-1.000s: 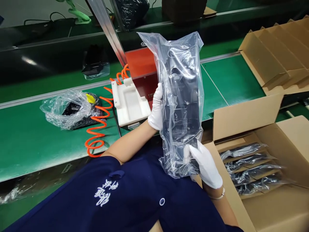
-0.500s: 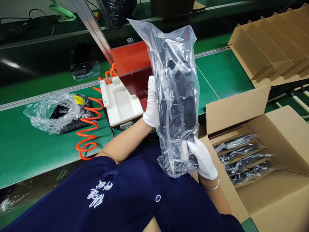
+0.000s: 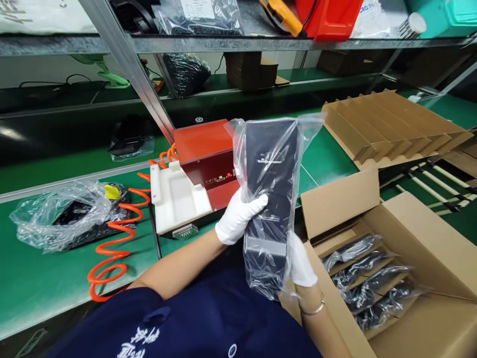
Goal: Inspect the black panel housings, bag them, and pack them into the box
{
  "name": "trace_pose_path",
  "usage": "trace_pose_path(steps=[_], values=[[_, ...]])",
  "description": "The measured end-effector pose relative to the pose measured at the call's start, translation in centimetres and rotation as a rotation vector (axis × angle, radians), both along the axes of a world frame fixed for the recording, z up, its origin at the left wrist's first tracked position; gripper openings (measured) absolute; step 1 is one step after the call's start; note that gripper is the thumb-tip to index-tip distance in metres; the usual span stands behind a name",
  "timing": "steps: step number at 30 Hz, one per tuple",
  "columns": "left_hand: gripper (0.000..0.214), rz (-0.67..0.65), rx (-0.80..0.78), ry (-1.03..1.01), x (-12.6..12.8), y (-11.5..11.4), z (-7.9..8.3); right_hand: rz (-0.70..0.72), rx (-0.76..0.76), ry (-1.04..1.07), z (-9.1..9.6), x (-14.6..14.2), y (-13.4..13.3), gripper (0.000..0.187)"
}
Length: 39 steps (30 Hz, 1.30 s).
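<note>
**While the left hand point(image 3: 240, 216) and the right hand point(image 3: 302, 261) both grip it, a bagged black panel point(image 3: 271, 186) is held up at the green surface's point(image 3: 55, 281) near edge**

The left hand, gloved in white, is closed on the panel's left edge, its thumb laid across the front of the clear plastic. The right hand, gloved too, grasps the lower right edge; its fingertips are hidden. The panel is tilted, with loose plastic flaring past its top corners.

Left of the panel, a white fixture point(image 3: 182, 199) lies by the surface's near edge, just beside a red machine point(image 3: 203, 141). An orange coiled hose point(image 3: 121, 225) runs from behind the fixture to that near edge. Farther left, a plastic-wrapped black item point(image 3: 121, 214) with a yellow piece point(image 3: 112, 192) lies close to the far edge.

Right of the panel, an open carton point(image 3: 428, 248) holds four bagged black pieces point(image 3: 372, 266) in a row along its left wall. Beyond its far flap, brown cardboard dividers point(image 3: 387, 127) rest partly on the surface.
</note>
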<state>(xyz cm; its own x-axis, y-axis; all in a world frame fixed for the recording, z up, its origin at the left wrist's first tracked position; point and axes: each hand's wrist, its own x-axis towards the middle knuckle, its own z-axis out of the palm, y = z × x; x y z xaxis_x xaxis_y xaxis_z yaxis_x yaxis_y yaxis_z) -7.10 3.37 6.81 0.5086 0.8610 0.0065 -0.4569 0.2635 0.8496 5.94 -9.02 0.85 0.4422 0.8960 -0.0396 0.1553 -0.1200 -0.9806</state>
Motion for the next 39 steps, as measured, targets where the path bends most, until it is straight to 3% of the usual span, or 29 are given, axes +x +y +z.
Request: trace_pose_path(steps=[3,5,10,13,23,35,39], values=[[0.053,0.003,0.033,0.12,-0.5,-0.7,-0.7,-0.088,0.116,0.061,1.4,1.6,0.4,0.058],[0.053,-0.016,0.029,0.175,-0.5,-1.2,-1.3,-0.153,0.17,-0.05,3.1,2.1,1.3,0.063],[0.053,-0.049,0.092,0.243,-0.3,-2.3,-2.0,-0.213,0.135,-0.374,7.4,0.9,5.2,0.084],[0.056,-0.045,0.125,0.251,-0.3,-2.6,-2.1,-0.295,0.104,-0.471,8.4,-0.3,7.0,0.083],[0.058,-0.036,0.119,0.243,-0.5,-3.2,-2.7,-0.274,0.13,-0.514,7.1,-0.8,8.3,0.073],[0.071,-0.041,0.188,0.283,-0.6,-3.4,-3.0,-0.256,0.183,-0.402,7.6,-0.8,7.9,0.07],[0.069,-0.054,0.162,0.249,-0.8,-2.8,-3.5,-0.152,0.242,-0.288,7.4,-0.6,7.8,0.065]])
